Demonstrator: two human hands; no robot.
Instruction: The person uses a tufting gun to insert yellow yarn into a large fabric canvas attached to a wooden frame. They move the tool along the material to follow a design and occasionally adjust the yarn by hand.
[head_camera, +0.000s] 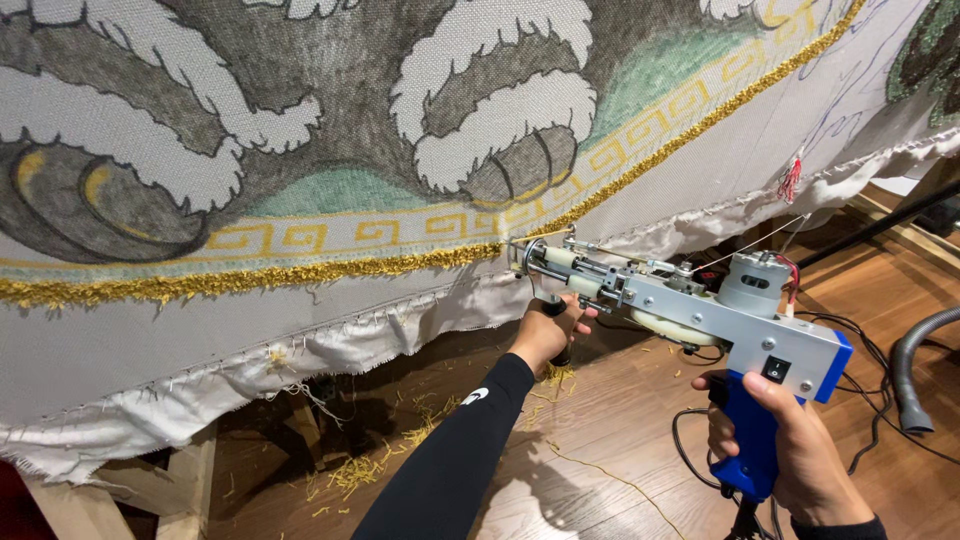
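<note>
A tufting gun (700, 305) with a silver metal body and blue pistol grip points its needle end at a stretched backing cloth (330, 160). My right hand (800, 445) is closed around the blue grip. My left hand (550, 330), in a black sleeve, grips the gun's black front handle beneath the nose. The gun's tip touches the cloth at the right end of a tufted yellow border line (300, 270). The cloth carries a grey, white and green animal design with a yellow key pattern band. A thin yarn strand (760, 240) runs to the gun.
The cloth's frayed white edge (300, 350) hangs over a wooden frame (190, 470). Yellow yarn scraps (400, 440) litter the wooden floor. Black cables (860, 350) and a grey vacuum hose (915, 370) lie at the right. A red yarn tuft (790, 180) hangs from the cloth.
</note>
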